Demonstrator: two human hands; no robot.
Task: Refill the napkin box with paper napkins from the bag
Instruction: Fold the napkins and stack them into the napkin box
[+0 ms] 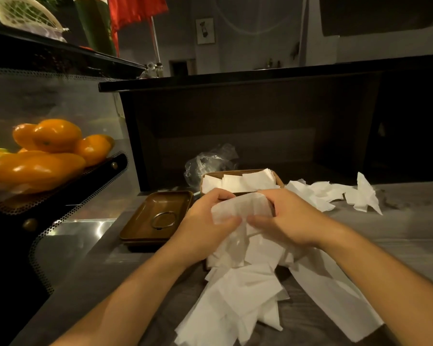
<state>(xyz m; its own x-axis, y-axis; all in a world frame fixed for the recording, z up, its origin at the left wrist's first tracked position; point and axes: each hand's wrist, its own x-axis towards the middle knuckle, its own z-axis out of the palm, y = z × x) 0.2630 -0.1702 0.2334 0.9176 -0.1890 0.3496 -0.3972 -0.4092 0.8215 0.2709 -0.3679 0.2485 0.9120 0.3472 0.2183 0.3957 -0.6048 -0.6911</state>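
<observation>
Both hands meet just in front of the napkin box (243,182), working one white napkin (240,208) between them. The left hand (205,228) pinches its near-left edge, thumb on top and fingers curled beneath; the right hand (288,221) grips the right side the same way, thumb pressed toward the middle. It looks to me like a fold or a squaring-up before the napkin goes in.

The box sits on the tabletop (398,233) already showing a row of white napkins standing along its length, so the refill seems well under way. A loose heap of napkins (243,290) lies under and below the wrists, more scraps (335,193) trail off to the right, and the clear plastic bag (210,161) slumps behind the box, apparently nearly empty (I cannot see inside it).

To do this step well, I'd bring the two edges together evenly, flatten the crease with the thumbs, then slide the napkin upright against the ones already standing rather than dropping it on top. Thin paper tears if the hands pull apart, so a light pinch is enough. The brown tray (158,216) holding a metal ring (164,220) sits just left of the box.
</observation>
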